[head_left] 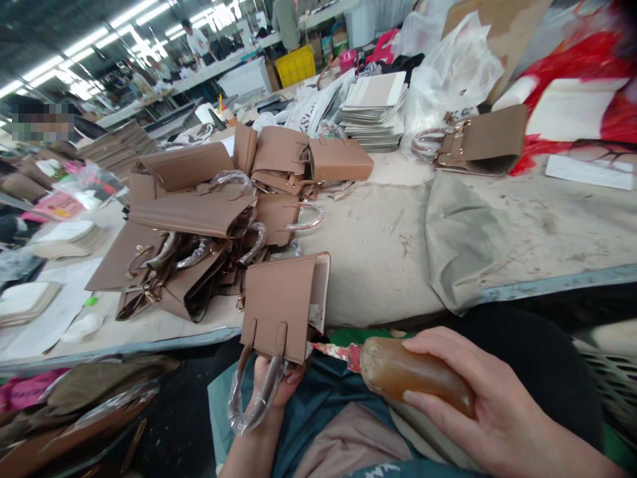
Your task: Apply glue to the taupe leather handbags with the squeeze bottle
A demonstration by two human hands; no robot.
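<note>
**Bag and glue bottle at the table edge**

Your left hand [271,382] grips a tan bag [283,305] from below, fingers curled round its wrapped handle, the bag propped on the table's near edge. Your right hand [478,405] is closed round an amber bottle [413,375], its red nozzle touching the bag's side. The table [388,252] is worn and stained, bare to the right of the bag beside a grey cloth [458,239]. A bag pile [199,232] crowds the left. Beyond lie stacked cards [373,109], then long benches under strip lights
</note>
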